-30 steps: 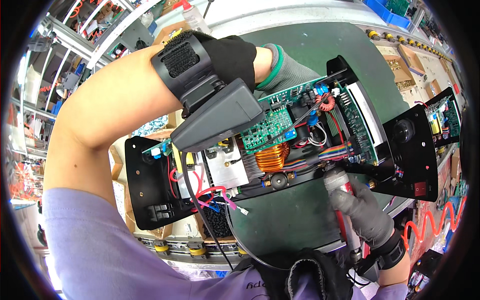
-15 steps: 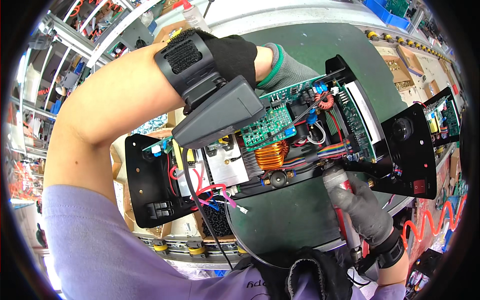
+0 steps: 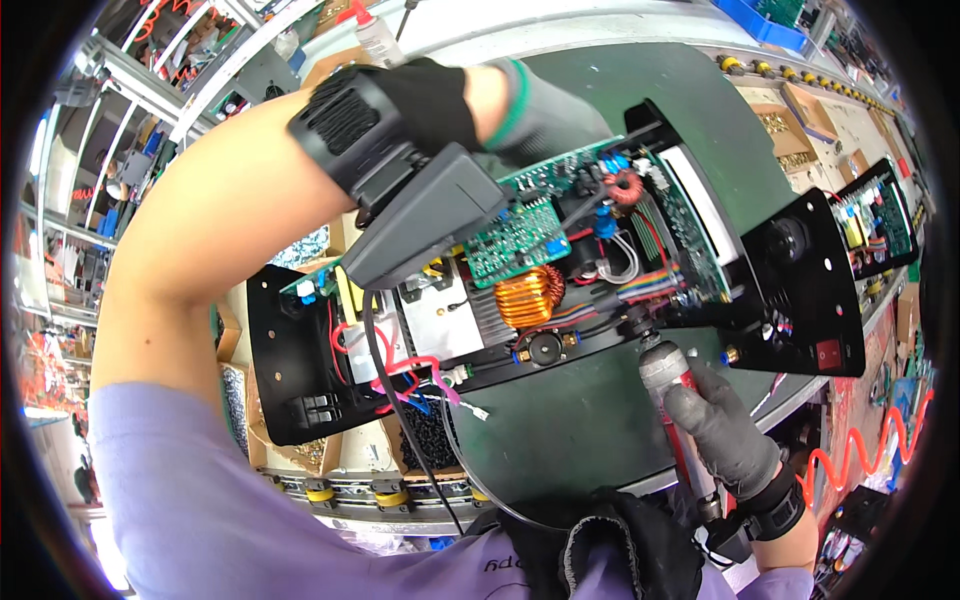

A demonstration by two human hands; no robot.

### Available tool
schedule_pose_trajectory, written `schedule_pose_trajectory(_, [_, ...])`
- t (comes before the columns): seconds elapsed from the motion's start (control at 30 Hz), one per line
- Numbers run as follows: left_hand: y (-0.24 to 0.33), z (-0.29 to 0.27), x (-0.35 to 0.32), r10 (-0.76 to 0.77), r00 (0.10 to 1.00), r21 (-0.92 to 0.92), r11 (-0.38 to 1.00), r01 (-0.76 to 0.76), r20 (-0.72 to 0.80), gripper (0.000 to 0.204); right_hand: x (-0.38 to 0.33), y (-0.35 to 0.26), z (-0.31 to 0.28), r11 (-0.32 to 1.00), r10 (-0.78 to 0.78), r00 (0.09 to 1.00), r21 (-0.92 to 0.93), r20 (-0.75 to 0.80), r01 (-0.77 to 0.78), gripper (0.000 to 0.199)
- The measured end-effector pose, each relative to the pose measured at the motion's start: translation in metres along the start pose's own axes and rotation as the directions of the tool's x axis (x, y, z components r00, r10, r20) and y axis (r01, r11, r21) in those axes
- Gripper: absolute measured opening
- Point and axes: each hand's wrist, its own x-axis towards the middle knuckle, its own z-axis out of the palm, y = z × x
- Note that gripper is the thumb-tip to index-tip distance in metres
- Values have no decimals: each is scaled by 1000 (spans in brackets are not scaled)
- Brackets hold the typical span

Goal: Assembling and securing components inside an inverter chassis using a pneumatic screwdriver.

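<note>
right hand [image 3: 725, 440]: clenched round driver [image 3: 668, 400], long axis near upright, tip at chassis [image 3: 560, 300] lower edge, just above the grip. left hand [image 3: 545, 115]: steadies chassis top; grip hidden.

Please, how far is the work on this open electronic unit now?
Done, by the look of it: circuit boards, a copper coil and wiring sit inside the black chassis. In hand: the right hand presses a powered screwdriver against the chassis lower edge, while the left hand steadies the top. Left: the unit is uncovered, with loose red and pink wires hanging out. Which screws are in, I cannot tell.
</note>
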Motion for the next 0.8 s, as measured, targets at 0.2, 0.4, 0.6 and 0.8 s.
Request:
schedule_pose_trajectory(0.2, [12, -14, -81, -88, 967, -747, 652, -127, -241, 51, -18, 17, -7, 999, -17, 999, 40, 29, 16, 48])
schedule_pose_trajectory(0.4, [76, 25, -123, -351, 917, -346, 898, 272, -191, 58, -18, 21, -6, 997, -10, 999, 77, 38, 7, 46])
schedule_pose_trajectory(0.6, [130, 48, -131, -205, 924, -66, 979, 194, -321, 51, -28, 29, 3, 998, 50, 998, 46, 34, -52, 44])
schedule_pose_trajectory(0.8, [132, 47, -129, -273, 912, -53, 961, 270, -305, 49, -26, 34, 12, 996, 45, 999, 81, -1, -45, 37])
